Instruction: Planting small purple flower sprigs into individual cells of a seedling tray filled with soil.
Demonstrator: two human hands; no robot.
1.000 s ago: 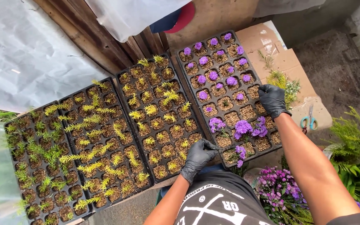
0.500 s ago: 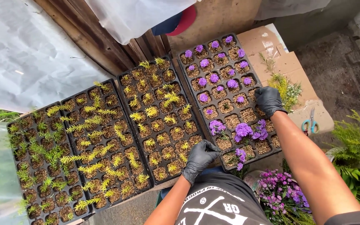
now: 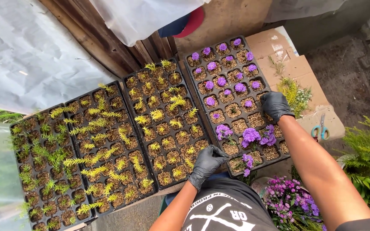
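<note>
— Right of centre, what are the two gloved hands doing?

— Both grip the black seedling tray (image 3: 236, 98) that holds the purple flowers (image 3: 251, 135). The left hand (image 3: 208, 161), in a black glove, is curled shut over the tray's near left corner, low in the middle of the frame. The right hand (image 3: 275, 105), gloved the same, is closed on the tray's right edge, further up. The hands sit well apart.

— And the tray itself?

— It lies tilted across the upper right of centre, partly on a flattened brown cardboard box (image 3: 296, 68). Its upper cells carry small purple blooms; some lower cells show only soil.

— What is beside it?

— Just left, touching edge to edge, is a tray of yellow-green seedlings (image 3: 165, 124), then a second like it (image 3: 103, 145), then a greener one (image 3: 39, 171) at lower left.

— Any packaging or labels?

— Pale plastic sheeting (image 3: 22, 55) fills the upper left. Blue-handled scissors (image 3: 320, 130) lie on the cardboard at right. A pot of purple flowers (image 3: 290, 201) stands at lower right. I can read no labels on the trays.
</note>
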